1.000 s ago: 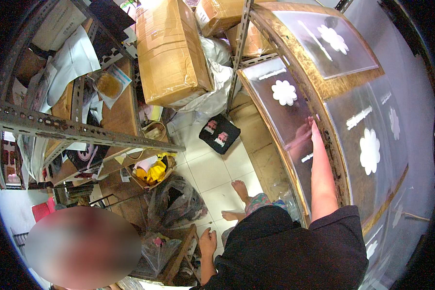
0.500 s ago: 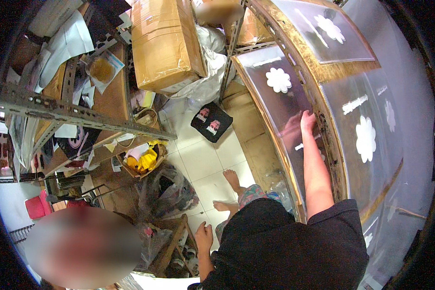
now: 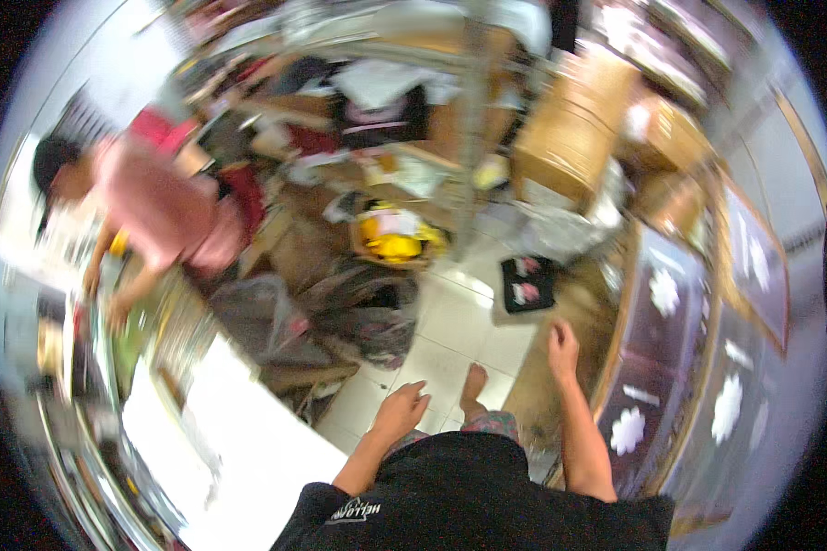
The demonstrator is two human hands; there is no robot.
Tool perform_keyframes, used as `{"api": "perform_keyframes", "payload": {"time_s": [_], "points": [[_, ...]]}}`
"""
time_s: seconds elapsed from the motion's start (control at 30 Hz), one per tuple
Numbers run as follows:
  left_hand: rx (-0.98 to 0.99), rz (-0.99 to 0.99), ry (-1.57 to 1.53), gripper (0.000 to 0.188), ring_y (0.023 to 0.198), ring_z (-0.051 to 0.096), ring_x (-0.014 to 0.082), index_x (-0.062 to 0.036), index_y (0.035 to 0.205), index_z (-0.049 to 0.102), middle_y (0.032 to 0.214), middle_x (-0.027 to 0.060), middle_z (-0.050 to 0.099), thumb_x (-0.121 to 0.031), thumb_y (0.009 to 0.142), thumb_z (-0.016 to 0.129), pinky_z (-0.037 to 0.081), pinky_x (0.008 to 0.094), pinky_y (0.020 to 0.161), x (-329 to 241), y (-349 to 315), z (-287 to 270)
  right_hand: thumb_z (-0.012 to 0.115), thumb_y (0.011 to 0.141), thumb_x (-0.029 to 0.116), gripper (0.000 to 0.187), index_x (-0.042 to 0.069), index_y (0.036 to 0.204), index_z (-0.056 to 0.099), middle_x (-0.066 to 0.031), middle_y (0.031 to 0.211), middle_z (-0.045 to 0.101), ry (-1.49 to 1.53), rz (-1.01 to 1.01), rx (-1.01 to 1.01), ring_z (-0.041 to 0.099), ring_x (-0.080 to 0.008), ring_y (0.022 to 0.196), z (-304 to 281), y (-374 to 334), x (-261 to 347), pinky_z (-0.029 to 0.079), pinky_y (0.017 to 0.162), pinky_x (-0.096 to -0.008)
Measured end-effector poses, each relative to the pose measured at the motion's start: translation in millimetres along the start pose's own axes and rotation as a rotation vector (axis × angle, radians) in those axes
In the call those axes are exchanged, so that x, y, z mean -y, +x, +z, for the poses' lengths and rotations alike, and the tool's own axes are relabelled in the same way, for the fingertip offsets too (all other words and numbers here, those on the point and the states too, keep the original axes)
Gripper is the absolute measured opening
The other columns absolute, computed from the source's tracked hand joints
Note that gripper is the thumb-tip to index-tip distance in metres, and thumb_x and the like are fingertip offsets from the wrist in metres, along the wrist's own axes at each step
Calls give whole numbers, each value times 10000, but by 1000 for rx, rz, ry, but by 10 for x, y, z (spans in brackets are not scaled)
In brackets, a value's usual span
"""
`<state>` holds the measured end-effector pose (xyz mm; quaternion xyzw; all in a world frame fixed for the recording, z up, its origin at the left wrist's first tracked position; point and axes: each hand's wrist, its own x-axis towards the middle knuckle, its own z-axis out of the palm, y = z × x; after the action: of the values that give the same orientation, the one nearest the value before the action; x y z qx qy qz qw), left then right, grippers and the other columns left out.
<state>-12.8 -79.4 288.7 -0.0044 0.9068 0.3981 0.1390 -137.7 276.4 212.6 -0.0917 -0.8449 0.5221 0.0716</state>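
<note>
Just past the hands (image 3: 400, 412) lie a dark bag (image 3: 377, 317) and black pad (image 3: 529, 284).

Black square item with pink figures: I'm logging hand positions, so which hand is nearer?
Right. In the picture, the right hand is below and slightly right of the black square item; the left hand is farther off, below and to its left.

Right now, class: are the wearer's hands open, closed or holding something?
Left hand: loosely open, nothing visible in it.
Right hand: nothing visible in it; open or closed cannot be told.
</note>
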Motion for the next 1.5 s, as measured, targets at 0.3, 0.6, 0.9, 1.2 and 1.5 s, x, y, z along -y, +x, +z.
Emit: {"api": "perform_keyframes", "payload": {"time_s": [0.3,0.6,0.9,1.2,1.5], "points": [[-565,114,-2,331,973,624,353,-22,1210,616,1099,180,628,-151,908,651,522,419,838,539,-1665,-874,515,1001,92,247,-27,1202,595,-127,969,670,28,29,755,663,-187,825,1751,-2043,-1667,552,694,-317],[-910,-332,344,457,1306,447,390,-4,1238,589,1358,204,519,-175,832,713,358,506,1104,1497,-3496,-891,602,925,181,312,-42,1142,630,-167,1016,687,-202,231,1050,721,-290,885,1882,-2931,-339,551,724,-372],[-950,-274,344,435,1324,454,357,-13,1223,605,1360,181,540,-209,847,701,338,502,1126,1613,-3490,-909,556,959,93,291,-26,1223,574,-161,1030,664,-195,514,874,724,-283,787,1749,-2689,-314,566,575,-360],[-1267,-228,281,508,1201,527,373,1,1279,564,1276,206,573,-102,810,729,426,492,1012,1718,-3605,-1617,615,886,145,352,-64,1170,632,-161,947,685,-229,272,941,676,-235,724,1557,-3150,-677,536,608,-353],[-1089,-651,904,770,1389,356,381,-23,1439,412,1494,223,377,-148,763,759,278,524,1164,2439,-3800,-2920,601,901,155,357,-71,1175,631,-171,977,693,-118,479,880,699,-248,761,1455,-3071,-729,559,635,-340]]}}
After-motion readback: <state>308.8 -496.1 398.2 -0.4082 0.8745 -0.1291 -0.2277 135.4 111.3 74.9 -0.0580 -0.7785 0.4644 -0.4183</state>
